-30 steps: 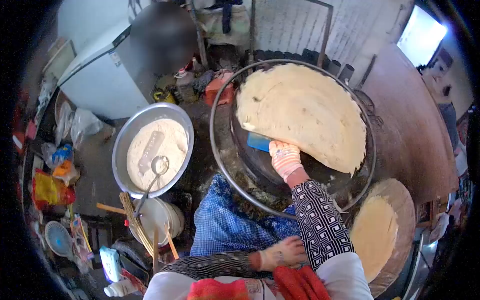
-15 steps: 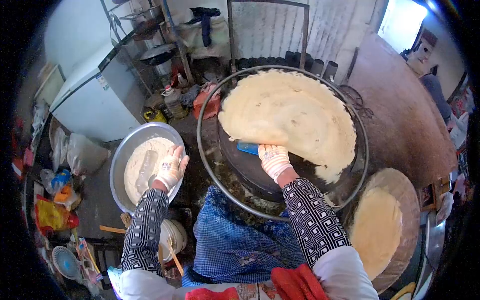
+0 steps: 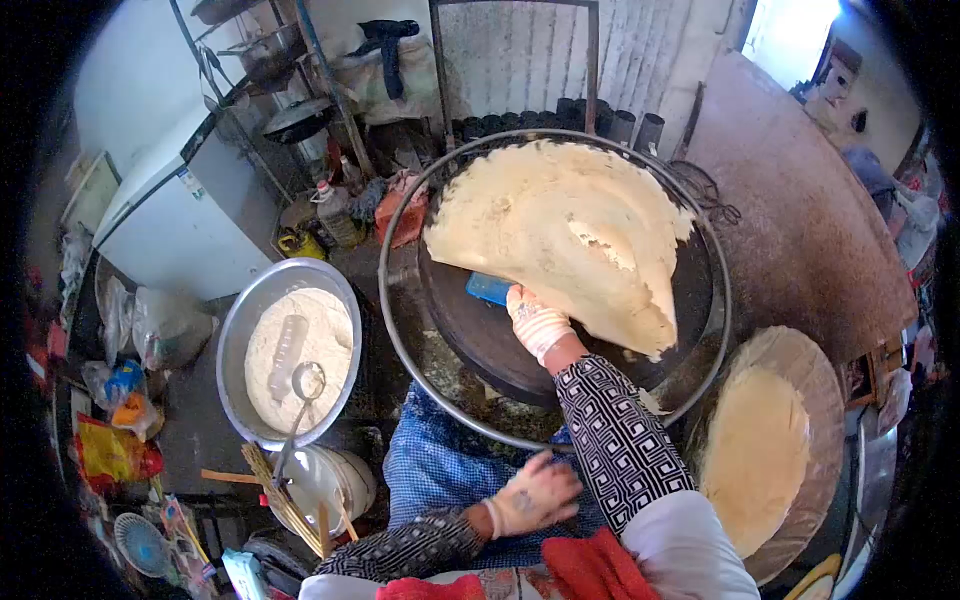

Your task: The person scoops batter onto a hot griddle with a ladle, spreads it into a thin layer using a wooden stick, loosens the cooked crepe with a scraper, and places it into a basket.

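On the dark round griddle (image 3: 470,345) lies a large thin pale sheet of batter (image 3: 560,225), its near edge folded over and a small gap torn right of its middle. My right hand (image 3: 538,322), in a striped glove, is closed on a blue scraper (image 3: 489,289) whose blade sits at the sheet's near edge. My left hand (image 3: 535,494), gloved, hovers over the blue checked cloth on my lap with fingers apart and nothing in it. To the left, a metal basin (image 3: 232,365) holds pale batter, a ladle (image 3: 308,382) and a clear scoop-like piece (image 3: 287,357).
A metal ring (image 3: 393,330) surrounds the griddle. At the right, a round tray (image 3: 822,440) bears a pale flat sheet. A white bucket (image 3: 345,480) with sticks stands below the basin. Behind are a white freezer (image 3: 180,230), a red block (image 3: 400,210) and a jug (image 3: 340,218).
My left hand has moved from the basin to my lap. The scraper has shifted slightly along the sheet's near edge, and the sheet has pulled back at lower right and torn. The view has shifted slightly.
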A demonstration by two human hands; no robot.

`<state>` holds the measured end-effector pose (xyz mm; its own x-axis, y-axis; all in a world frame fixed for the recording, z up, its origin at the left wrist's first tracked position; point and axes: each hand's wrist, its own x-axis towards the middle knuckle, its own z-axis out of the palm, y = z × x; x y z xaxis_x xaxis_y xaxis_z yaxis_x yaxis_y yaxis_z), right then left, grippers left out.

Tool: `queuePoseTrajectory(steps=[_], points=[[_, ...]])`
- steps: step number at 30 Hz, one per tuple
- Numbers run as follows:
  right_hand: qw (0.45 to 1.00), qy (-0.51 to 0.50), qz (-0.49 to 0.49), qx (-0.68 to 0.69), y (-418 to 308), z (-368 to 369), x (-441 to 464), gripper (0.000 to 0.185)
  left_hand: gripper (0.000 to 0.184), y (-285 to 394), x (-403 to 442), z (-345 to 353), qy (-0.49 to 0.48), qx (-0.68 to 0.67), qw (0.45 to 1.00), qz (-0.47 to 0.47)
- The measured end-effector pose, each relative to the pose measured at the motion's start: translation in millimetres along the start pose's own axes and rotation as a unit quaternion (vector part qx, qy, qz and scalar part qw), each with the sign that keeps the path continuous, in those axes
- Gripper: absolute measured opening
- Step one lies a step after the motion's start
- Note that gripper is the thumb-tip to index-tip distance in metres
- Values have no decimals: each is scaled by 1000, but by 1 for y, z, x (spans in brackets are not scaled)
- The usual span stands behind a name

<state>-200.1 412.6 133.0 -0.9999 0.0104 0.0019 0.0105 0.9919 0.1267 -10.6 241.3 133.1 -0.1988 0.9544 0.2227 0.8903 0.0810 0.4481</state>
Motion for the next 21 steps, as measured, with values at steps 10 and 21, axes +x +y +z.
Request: queuePoseTrajectory(steps=[10, 21], points=[[999, 6, 14, -38, 5, -13, -3, 31, 79, -31, -159, 14, -42, 39, 878, -476], [969, 216, 44, -108, 22, 84, 16, 22, 74, -23, -172, 59, -48, 113, 878, -462]])
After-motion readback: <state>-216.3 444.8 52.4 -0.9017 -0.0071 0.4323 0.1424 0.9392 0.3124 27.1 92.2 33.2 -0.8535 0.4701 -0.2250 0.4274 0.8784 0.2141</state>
